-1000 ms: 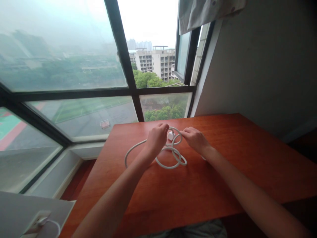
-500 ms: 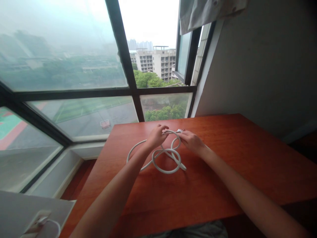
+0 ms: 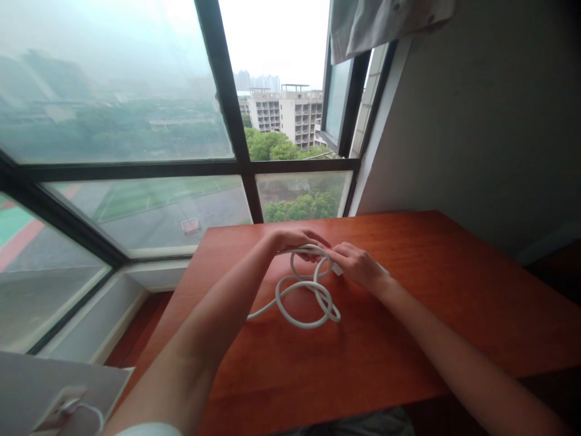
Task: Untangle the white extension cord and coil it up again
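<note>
A white cable [image 3: 305, 303] lies in loose loops on the reddish-brown wooden table [image 3: 408, 315]. My left hand [image 3: 294, 241] reaches over the top of the coil with fingers curled round the upper loop. My right hand [image 3: 358, 266] pinches the cable close by, at a small white plug end that shows just left of its fingers. Both hands hold the far part of the coil a little above the wood, while the lower loops and a loose tail rest on the table toward me.
A large window with dark frames [image 3: 236, 163] runs along the table's far and left sides. A grey wall [image 3: 476, 121] stands at the right. A white charger with a thin cable [image 3: 68, 409] lies on a pale surface at the lower left.
The wide loop at the left has been drawn in, leaving a tighter coil. My left hand moved right over the top loop; my right hand shifted slightly toward me with the plug end.
</note>
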The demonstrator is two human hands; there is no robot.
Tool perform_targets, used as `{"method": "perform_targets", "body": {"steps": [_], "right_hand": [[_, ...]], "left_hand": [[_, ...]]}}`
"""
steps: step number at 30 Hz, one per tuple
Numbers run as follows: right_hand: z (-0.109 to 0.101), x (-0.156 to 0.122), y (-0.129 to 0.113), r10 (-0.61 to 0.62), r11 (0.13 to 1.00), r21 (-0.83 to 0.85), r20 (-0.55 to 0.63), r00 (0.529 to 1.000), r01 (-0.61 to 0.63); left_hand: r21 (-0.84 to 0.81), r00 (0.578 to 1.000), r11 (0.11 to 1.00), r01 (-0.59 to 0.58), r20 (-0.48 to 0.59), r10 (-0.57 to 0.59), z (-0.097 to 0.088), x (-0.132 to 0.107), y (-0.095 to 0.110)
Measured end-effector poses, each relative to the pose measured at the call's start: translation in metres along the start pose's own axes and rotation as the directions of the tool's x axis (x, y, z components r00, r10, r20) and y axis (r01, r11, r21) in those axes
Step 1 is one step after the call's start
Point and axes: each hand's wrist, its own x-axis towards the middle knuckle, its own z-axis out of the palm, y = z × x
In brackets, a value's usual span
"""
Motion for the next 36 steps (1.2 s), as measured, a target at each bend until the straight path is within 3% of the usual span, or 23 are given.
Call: {"method": "perform_targets", "body": {"steps": [3, 5, 7, 9, 12, 14, 16, 19, 27, 33, 36], "right_hand": [[-0.004, -0.001, -0.003, -0.015, 0.999, -0.041, 0.008, 1.0, 0.015], [-0.005, -0.002, -0.006, -0.006, 0.998, -0.064, 0.001, 1.0, 0.006], [-0.005, -0.003, -0.008, 0.013, 0.997, -0.08, -0.013, 1.0, -0.014], [-0.003, -0.005, -0.008, 0.029, 0.996, -0.083, -0.025, 0.999, -0.031], [0.001, -0.011, -0.005, 0.017, 0.997, -0.07, -0.007, 1.0, -0.017], [0.003, -0.016, -0.002, -0.005, 0.998, -0.066, 0.028, 1.0, 0.007], [0.005, -0.02, 0.002, -0.008, 0.998, -0.059, 0.058, 0.998, 0.012], [0.007, -0.026, 0.008, 0.02, 0.999, -0.036, 0.085, 0.996, -0.017], [0.01, -0.045, 0.028, 0.142, 0.99, -0.005, 0.184, 0.973, -0.143], [0.007, -0.054, 0.036, 0.229, 0.972, -0.007, 0.248, 0.941, -0.235], [0.008, -0.051, 0.039, 0.27, 0.957, 0.023, 0.289, 0.918, -0.289]], "left_hand": [[-0.05, 1.0, 0.999, -0.011, -0.001, 0.011, 0.004, 0.0, 0.0], [-0.093, 0.998, 0.996, -0.01, -0.062, 0.005, 0.005, 0.001, 0.0], [-0.157, 0.979, 0.986, -0.053, -0.2, 0.021, 0.007, 0.002, -0.001], [-0.238, 0.918, 0.953, -0.186, -0.387, 0.083, 0.01, 0.003, -0.001], [-0.352, 0.733, 0.794, -0.495, -0.659, 0.165, 0.013, 0.004, -0.002], [-0.383, 0.605, 0.651, -0.656, -0.782, 0.15, 0.011, 0.0, -0.005], [-0.364, 0.513, 0.559, -0.745, -0.849, 0.129, 0.005, -0.006, -0.009], [-0.267, 0.384, 0.498, -0.825, -0.911, 0.148, -0.006, -0.018, -0.018], [0.023, 0.096, 0.483, -0.875, -0.971, 0.219, -0.035, -0.06, -0.034], [0.246, -0.195, 0.557, -0.794, -0.969, 0.149, -0.063, -0.104, -0.052], [0.353, -0.359, 0.627, -0.694, -0.925, 0.124, -0.064, -0.124, -0.061]]}}
